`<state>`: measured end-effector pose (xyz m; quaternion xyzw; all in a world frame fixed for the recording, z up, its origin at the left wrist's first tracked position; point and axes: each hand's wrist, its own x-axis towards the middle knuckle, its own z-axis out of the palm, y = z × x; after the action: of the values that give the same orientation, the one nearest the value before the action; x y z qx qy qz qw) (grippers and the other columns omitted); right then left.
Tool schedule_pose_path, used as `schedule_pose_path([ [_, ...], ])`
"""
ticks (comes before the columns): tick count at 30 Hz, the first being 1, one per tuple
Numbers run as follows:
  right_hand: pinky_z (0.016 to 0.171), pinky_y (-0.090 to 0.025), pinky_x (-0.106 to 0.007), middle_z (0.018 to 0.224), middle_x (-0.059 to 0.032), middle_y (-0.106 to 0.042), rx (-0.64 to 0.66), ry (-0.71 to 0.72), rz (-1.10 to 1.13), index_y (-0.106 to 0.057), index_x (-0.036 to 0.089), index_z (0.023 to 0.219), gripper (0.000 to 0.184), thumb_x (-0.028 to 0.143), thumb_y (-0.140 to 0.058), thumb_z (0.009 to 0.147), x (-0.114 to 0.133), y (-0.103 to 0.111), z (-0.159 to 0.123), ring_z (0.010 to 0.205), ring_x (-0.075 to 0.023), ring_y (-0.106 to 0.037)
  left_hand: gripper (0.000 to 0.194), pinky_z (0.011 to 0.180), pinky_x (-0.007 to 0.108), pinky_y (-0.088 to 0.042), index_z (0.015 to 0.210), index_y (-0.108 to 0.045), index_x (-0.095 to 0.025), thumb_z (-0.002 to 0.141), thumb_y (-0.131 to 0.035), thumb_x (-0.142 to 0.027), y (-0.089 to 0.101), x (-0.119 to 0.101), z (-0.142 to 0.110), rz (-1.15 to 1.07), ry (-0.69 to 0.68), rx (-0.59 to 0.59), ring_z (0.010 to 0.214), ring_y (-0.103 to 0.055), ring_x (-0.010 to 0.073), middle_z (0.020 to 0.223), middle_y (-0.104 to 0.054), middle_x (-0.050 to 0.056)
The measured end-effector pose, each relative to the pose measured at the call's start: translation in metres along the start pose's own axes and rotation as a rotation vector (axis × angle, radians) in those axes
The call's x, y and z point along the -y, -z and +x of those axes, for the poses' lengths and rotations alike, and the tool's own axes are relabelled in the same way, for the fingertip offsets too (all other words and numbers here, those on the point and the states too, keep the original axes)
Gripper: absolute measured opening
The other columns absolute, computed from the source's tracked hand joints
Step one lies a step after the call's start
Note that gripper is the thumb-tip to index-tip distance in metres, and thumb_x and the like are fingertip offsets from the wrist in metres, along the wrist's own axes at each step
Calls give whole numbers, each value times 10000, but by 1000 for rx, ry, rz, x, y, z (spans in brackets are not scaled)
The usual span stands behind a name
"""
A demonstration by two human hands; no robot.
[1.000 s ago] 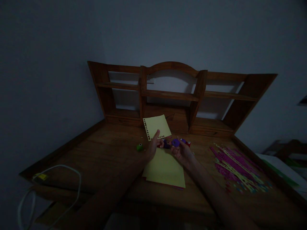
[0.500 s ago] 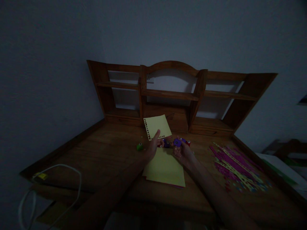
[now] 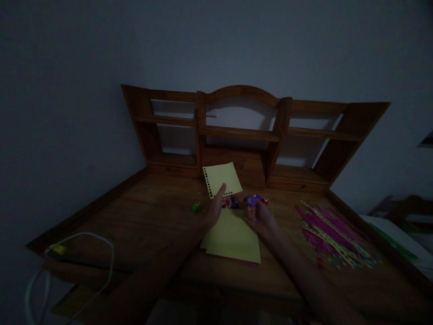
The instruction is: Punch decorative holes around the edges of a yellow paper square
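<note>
My left hand [image 3: 216, 208] pinches a pale yellow sheet of paper [image 3: 219, 176], its thumb lying over the lower edge. Rows of small punched holes run along that sheet's left and bottom edges. In my right hand [image 3: 261, 216] is a small purple craft punch [image 3: 251, 200], held by closed fingers. A dark purple punch [image 3: 235, 202] sits between the hands, close to the left fingertips. Behind the right hand a red punch [image 3: 265, 201] partly shows. To the left stands a green punch [image 3: 196, 206]. Stacked yellow paper [image 3: 233, 237] lies below my hands.
Pink and yellow punched strips [image 3: 329, 232] are heaped on the right of the wooden desk [image 3: 145, 216], with small bits of paper around them. A wooden shelf unit [image 3: 238, 132] runs along the back. A white cable [image 3: 113, 253] loops over the front left edge.
The purple punch in my right hand has tilted, and its top face shows differently. My left hand and the punched sheet stay nearly where they were.
</note>
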<state>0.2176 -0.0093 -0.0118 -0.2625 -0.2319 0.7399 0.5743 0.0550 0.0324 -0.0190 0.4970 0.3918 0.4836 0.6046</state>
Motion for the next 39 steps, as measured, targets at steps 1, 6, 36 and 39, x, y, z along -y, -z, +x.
schedule_pose_path([
  [1,347,-425,-146,516,4,-628,-1,5,0,-657,145,793,174,200,-511,870,0,1,0,332,-72,-500,684,557,299,-362,426,-471,-194,787,-362,-765,0,0,0,-8,3,3,455,-424,131,462,-468,29],
  [6,333,-392,-155,471,9,-601,35,3,-23,-662,139,854,190,204,-485,880,1,4,0,349,-93,-511,657,578,304,-366,471,-519,-195,790,-377,-752,1,0,0,-14,15,24,480,-428,139,469,-471,22],
  [36,414,-482,-148,695,-36,-708,22,-52,75,-649,120,909,167,241,-534,899,5,-5,-4,432,-82,-586,703,540,294,-372,395,-482,-191,835,-340,-721,-2,-4,0,28,3,11,440,-444,125,441,-477,41],
  [39,375,-436,-142,686,-30,-697,66,-51,39,-655,114,935,229,322,-575,885,6,-7,-5,416,-73,-557,695,540,297,-372,396,-477,-192,833,-352,-717,-3,-5,-1,27,-2,-4,441,-447,130,430,-467,37],
])
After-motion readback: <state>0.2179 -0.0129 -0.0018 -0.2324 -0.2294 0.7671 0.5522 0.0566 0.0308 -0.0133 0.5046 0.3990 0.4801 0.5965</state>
